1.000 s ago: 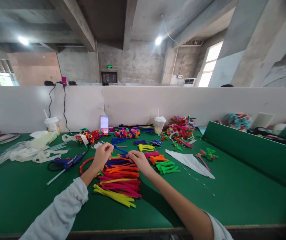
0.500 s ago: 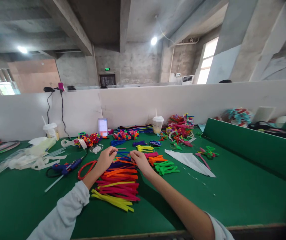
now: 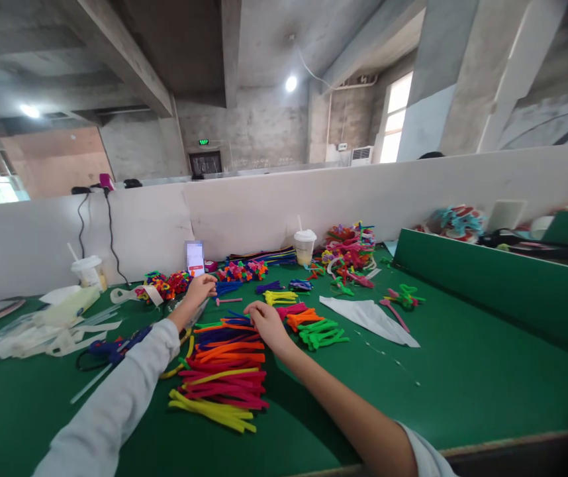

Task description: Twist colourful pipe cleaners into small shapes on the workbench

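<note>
My left hand (image 3: 200, 291) is raised over the back of the table just below the phone, its fingers drawn together. What they hold, if anything, I cannot make out. My right hand (image 3: 267, 324) is closed at the upper right end of a pile of fuzzy pipe cleaners, and a thin blue pipe cleaner (image 3: 237, 314) leads to its fingertips. Orange pipe cleaners (image 3: 229, 352), pink pipe cleaners (image 3: 229, 391) and yellow pipe cleaners (image 3: 214, 412) lie in rows below. A bent yellow strip (image 3: 188, 354) lies beside my left sleeve.
Shorter green (image 3: 322, 334), orange (image 3: 300, 319) and yellow bundles (image 3: 281, 297) lie right of the pile. At the back stand a phone (image 3: 194, 257) and a lidded cup (image 3: 304, 249). A glue gun (image 3: 115, 349) lies left; white cloth (image 3: 368, 318) and a green panel (image 3: 487, 275) are right.
My left hand has moved away from the right, up and left toward the phone. The blue pipe cleaner is no longer stretched between both hands. The view has shifted slightly.
</note>
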